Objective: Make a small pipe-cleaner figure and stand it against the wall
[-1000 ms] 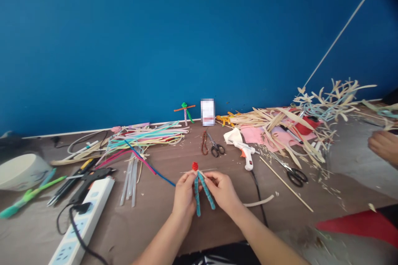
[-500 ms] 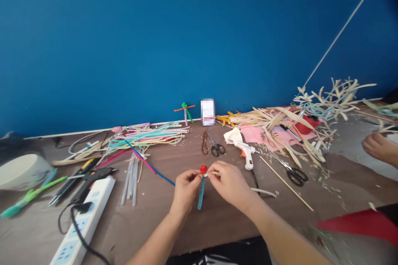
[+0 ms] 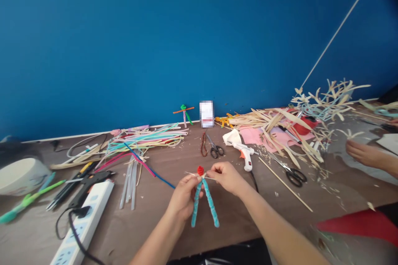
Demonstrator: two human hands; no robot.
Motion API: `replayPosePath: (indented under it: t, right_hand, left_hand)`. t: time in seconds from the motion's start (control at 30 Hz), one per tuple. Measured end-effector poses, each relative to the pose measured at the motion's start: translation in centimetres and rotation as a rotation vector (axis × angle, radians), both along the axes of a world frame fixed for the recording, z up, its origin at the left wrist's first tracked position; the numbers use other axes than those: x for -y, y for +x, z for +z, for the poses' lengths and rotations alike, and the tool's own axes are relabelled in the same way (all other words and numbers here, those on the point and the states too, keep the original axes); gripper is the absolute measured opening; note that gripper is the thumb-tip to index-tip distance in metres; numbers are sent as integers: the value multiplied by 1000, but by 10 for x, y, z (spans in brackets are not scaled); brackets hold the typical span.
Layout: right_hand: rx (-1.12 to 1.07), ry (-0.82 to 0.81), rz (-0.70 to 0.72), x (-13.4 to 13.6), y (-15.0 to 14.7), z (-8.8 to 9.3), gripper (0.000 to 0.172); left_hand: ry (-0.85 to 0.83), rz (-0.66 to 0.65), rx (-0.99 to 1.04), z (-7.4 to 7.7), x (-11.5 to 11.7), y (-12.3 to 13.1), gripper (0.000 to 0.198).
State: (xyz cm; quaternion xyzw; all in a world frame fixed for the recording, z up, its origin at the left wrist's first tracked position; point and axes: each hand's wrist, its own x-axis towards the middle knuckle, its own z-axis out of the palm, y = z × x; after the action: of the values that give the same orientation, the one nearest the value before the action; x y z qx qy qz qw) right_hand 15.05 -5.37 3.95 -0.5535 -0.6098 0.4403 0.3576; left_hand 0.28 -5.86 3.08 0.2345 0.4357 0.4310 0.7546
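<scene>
A small figure of teal-wrapped strips hangs between my hands, its two legs splayed downward. It has a red ball head and a thin pale crosspiece just below the head. My left hand grips the figure under the head, hiding part of its upper body. My right hand pinches the crosspiece's right end with its fingertips. Another person's hand rests at the far right near pale leaf strips.
Behind my hands lie scissors, a white glue gun and a bundle of coloured strips. A dried leaf heap lies on the right. At the front left are a power strip and a black glue gun. A blue wall rises behind.
The figure's legs, close together half a second ago, are splayed again and hang lower. My right hand has moved toward the crosspiece's end. The other person's hand has shifted slightly left.
</scene>
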Motion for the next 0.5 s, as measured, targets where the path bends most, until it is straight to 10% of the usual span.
replayPosePath:
  t: [0.17,0.5]
  right_hand:
    - [-34,-124,5,5,-9,-14,35]
    - [441,188,8,32,-19,-2,25]
  left_hand:
    - [-9,57,25,-6,-1,2,13]
    - [136,251,-165,-10,-5,8,22]
